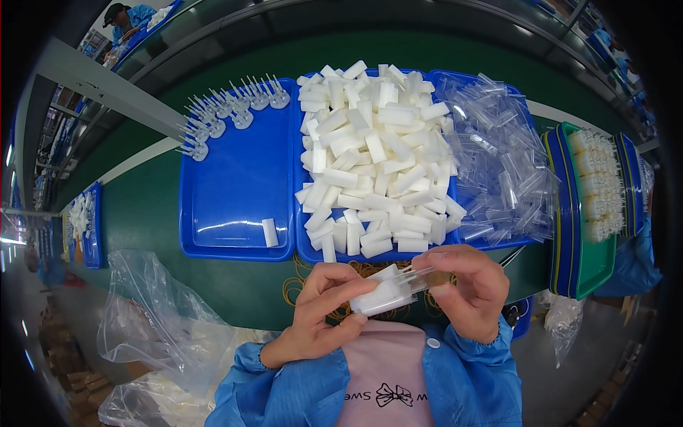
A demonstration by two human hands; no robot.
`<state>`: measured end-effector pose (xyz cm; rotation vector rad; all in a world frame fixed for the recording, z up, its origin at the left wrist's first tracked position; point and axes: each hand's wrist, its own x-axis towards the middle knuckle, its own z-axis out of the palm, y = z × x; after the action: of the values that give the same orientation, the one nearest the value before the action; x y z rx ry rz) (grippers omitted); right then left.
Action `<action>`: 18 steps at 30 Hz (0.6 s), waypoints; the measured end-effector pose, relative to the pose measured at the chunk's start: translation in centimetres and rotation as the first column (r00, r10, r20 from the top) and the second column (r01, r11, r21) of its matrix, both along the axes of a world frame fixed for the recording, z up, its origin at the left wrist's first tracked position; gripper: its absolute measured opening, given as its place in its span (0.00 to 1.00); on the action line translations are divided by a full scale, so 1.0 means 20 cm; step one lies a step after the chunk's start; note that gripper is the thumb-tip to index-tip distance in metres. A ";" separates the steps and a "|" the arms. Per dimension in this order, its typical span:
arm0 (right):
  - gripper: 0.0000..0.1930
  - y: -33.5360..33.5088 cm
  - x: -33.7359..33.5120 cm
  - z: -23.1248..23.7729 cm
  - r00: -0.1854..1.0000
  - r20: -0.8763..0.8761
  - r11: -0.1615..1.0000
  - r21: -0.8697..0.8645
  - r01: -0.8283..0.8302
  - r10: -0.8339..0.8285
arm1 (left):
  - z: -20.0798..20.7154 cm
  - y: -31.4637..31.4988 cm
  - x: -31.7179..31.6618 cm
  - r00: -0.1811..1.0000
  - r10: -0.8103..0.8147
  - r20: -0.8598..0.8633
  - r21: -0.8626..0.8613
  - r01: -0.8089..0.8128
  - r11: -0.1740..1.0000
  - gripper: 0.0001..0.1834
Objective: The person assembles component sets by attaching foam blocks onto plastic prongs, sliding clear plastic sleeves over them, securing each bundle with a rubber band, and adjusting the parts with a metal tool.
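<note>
My left hand (324, 309) pinches white foam blocks (380, 299) in front of my chest. My right hand (466, 288) closes its fingers on a clear plastic sleeve (420, 280), whose near end meets the blocks. Whether the sleeve goes around or only touches them I cannot tell. Straight ahead, a blue tray (307, 249) is heaped with loose white foam blocks (373, 156). To its right lies a pile of clear plastic sleeves (498, 164) in another blue tray (466, 242).
A left blue tray (238, 178) holds upright clusters of thin-pronged pieces (228, 107) and one white block (269, 233). Stacked trays (605, 274) stand at the right. Rubber bands (288, 288) lie at the table's near edge, with plastic bags (160, 306) at left. A person (128, 21) sits far left.
</note>
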<state>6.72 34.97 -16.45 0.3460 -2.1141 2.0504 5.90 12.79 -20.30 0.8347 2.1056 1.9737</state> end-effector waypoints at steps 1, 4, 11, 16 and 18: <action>0.14 0.00 0.00 0.00 1.000 0.000 1.000 0.000 0.001 -0.001 | 0.00 0.00 0.00 1.000 -0.001 0.000 0.000 0.001 1.000 0.24; 0.14 0.01 0.00 -0.02 0.999 0.046 0.999 -0.031 0.010 -0.009 | 0.00 0.01 0.00 1.000 0.021 -0.021 -0.022 -0.021 1.000 0.24; 0.13 0.07 -0.07 -0.05 0.998 -0.055 0.990 0.143 -0.018 0.027 | 0.01 0.02 0.00 0.986 0.123 -0.116 -0.133 -0.138 0.982 0.23; 0.12 0.07 -0.05 -0.10 0.984 0.179 1.000 0.011 -0.013 0.011 | 0.01 0.02 -0.01 0.945 0.144 -0.294 -0.216 -0.213 0.953 0.24; 0.10 0.07 -0.05 -0.12 0.970 0.218 0.977 -0.204 -0.062 0.107 | 0.02 0.03 -0.01 0.925 0.153 -0.347 -0.226 -0.241 0.944 0.25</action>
<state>5.67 36.46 -18.89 0.1818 -2.0225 2.4301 5.71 13.32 -19.83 0.9833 2.6681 1.6702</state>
